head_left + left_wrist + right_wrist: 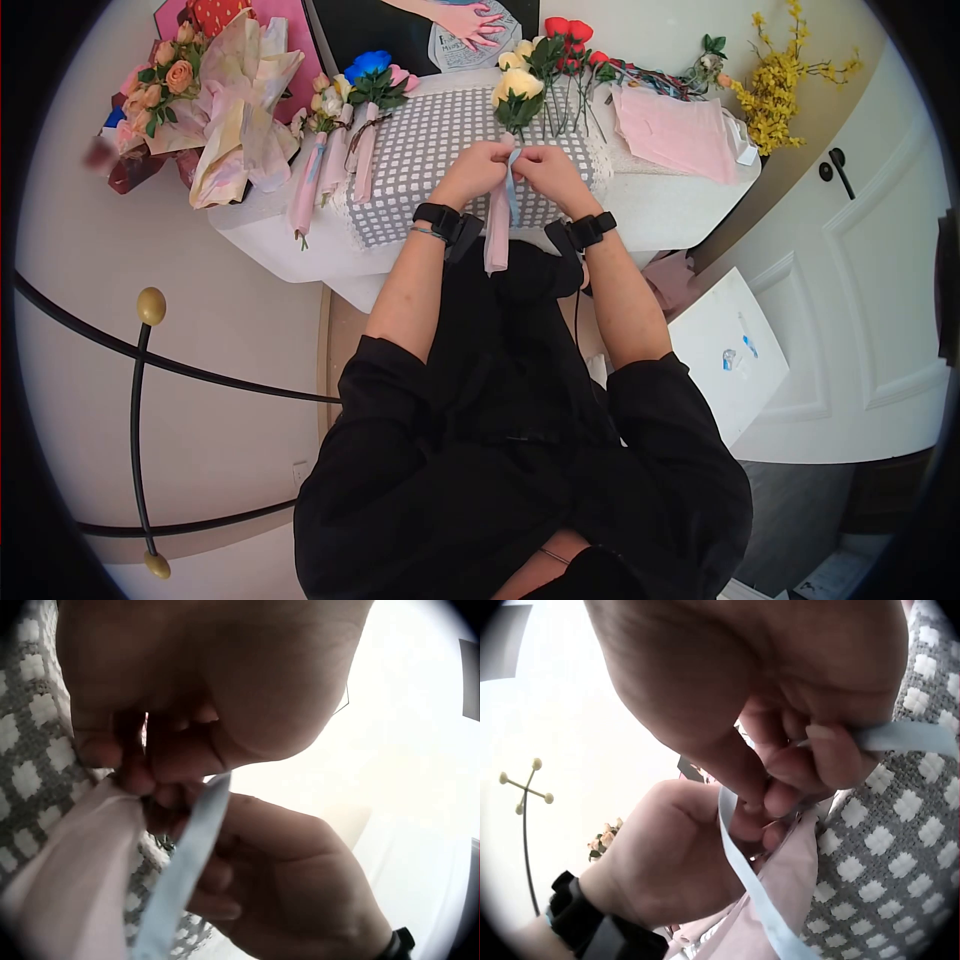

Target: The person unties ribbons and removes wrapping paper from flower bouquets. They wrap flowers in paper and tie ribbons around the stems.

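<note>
A cream-yellow rose (515, 88) with green leaves lies on the checked cloth, its stem wrapped in pale pink paper (497, 240) that extends toward the person. Both hands meet at the narrow neck of this wrap, just below the bloom. There my left hand (478, 168) pinches a light blue ribbon (180, 877) against the paper. Opposite it, my right hand (556, 178) grips the ribbon between thumb and fingers. In the right wrist view one ribbon length (915, 738) runs out past the right fingers, and another hangs down over the pink paper. Fingers hide the point where the ribbon circles the stem.
Small wrapped flowers, one blue rose (370, 66) among them, lie at left beside a large bouquet (178, 75). Red roses (568, 30) and pink paper sheets (672, 130) lie to the right. Another person's hand (470, 22) rests at the far side.
</note>
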The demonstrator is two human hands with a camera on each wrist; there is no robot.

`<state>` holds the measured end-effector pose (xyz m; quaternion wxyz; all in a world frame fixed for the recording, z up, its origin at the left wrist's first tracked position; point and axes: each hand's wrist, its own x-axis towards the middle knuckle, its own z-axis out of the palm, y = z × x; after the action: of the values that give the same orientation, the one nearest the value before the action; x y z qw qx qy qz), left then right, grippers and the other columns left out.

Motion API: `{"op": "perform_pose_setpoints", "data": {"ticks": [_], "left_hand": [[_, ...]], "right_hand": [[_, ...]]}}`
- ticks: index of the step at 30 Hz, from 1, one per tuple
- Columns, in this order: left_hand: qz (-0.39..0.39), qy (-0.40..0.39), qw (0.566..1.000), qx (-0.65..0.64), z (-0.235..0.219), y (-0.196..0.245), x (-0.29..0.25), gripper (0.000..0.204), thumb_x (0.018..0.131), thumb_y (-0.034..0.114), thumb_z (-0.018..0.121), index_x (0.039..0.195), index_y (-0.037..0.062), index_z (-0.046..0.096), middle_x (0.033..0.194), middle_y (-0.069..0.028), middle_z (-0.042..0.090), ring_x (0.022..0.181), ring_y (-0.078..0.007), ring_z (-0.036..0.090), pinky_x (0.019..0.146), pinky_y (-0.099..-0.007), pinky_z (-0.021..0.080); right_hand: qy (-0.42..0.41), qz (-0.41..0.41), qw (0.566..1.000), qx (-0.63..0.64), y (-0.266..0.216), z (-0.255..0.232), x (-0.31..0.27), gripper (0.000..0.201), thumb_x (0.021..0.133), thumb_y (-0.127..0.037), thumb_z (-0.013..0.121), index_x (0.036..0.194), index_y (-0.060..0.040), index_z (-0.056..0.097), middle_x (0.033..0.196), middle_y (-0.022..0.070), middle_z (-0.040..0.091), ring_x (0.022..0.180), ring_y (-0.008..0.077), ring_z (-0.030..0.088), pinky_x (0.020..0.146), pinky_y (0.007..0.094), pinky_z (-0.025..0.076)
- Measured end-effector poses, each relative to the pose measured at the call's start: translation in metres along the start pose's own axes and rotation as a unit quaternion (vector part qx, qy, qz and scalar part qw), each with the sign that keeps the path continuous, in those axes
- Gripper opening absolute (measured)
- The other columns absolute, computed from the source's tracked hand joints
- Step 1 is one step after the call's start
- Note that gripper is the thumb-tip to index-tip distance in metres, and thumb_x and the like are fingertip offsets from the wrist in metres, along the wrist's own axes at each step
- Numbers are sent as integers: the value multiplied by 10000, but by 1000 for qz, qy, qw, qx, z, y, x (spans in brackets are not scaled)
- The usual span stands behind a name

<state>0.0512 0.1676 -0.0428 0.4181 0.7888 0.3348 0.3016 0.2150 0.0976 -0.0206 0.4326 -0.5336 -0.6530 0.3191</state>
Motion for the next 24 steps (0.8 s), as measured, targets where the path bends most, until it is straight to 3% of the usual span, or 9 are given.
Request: {"op": "perform_pose_setpoints", "data": {"ticks": [3, 6, 9, 11, 15, 17, 18, 20, 24], "left_hand": [[46, 6, 999, 27, 0, 8, -6, 251, 854, 96, 524, 1030, 4, 677, 808, -40, 662, 710, -78, 573, 644, -241, 460], [12, 5, 999, 30, -4, 24, -12, 218, 857, 113, 546, 993, 7, 678, 750, -24, 643, 660, -84, 553, 609, -244, 444], [3, 23, 999, 45, -2, 31, -13, 197, 835, 134, 571, 933, 5, 683, 696, -22, 623, 620, -95, 541, 587, -262, 439], [14, 31, 998, 61, -1, 30, -13, 195, 828, 151, 587, 911, 5, 685, 680, -29, 620, 609, -101, 541, 585, -267, 439], [22, 52, 989, 139, -1, 33, -12, 202, 819, 192, 616, 833, 4, 690, 643, -51, 613, 594, -114, 552, 583, -277, 440], [12, 36, 992, 123, -3, 42, -16, 194, 818, 179, 617, 872, 5, 685, 680, -53, 630, 624, -118, 570, 593, -280, 450], [0, 18, 994, 108, -3, 47, -18, 196, 818, 166, 618, 912, 6, 680, 717, -54, 646, 653, -122, 588, 602, -283, 459], [13, 26, 998, 49, 0, 39, -16, 209, 824, 123, 592, 984, 5, 657, 764, -52, 656, 688, -117, 598, 613, -274, 468], [7, 20, 997, -72, -3, 27, -16, 350, 834, -2, 504, 1178, -4, 565, 905, -54, 670, 767, -102, 611, 645, -248, 492]], "right_hand": [[-8, 36, 997, 69, 6, 1, 2, 167, 759, -141, 608, 769, 10, 679, 652, 79, 643, 634, 135, 601, 616, 287, 465], [37, 9, 996, 76, 8, 2, 1, 190, 768, -145, 615, 886, -13, 682, 685, 88, 657, 659, 139, 617, 620, 290, 470], [64, -38, 997, 35, 4, 2, -3, 305, 775, -144, 616, 1062, -48, 657, 732, 118, 667, 678, 190, 639, 629, 309, 481], [75, -64, 990, -99, -3, -1, -7, 396, 793, -128, 582, 1186, -83, 609, 784, 158, 669, 700, 266, 649, 659, 341, 500], [19, -59, 987, -147, -7, -9, -6, 378, 803, -119, 547, 1170, -66, 623, 843, 191, 667, 750, 338, 647, 715, 395, 511], [-1, -76, 982, -175, 0, -11, 2, 276, 851, -147, 535, 1058, -9, 656, 648, 117, 638, 594, 189, 628, 593, 329, 489], [-1, -75, 982, -175, 1, -12, 3, 276, 851, -147, 535, 1058, -9, 656, 648, 117, 638, 594, 189, 628, 593, 329, 489], [8, -15, 978, -206, 0, -14, 4, 241, 828, -158, 531, 911, 1, 692, 858, 237, 656, 825, 399, 635, 772, 458, 496], [14, 9, 979, -201, -1, -12, 0, 254, 842, -181, 524, 847, 14, 687, 822, 251, 649, 814, 404, 632, 766, 451, 499]]}}
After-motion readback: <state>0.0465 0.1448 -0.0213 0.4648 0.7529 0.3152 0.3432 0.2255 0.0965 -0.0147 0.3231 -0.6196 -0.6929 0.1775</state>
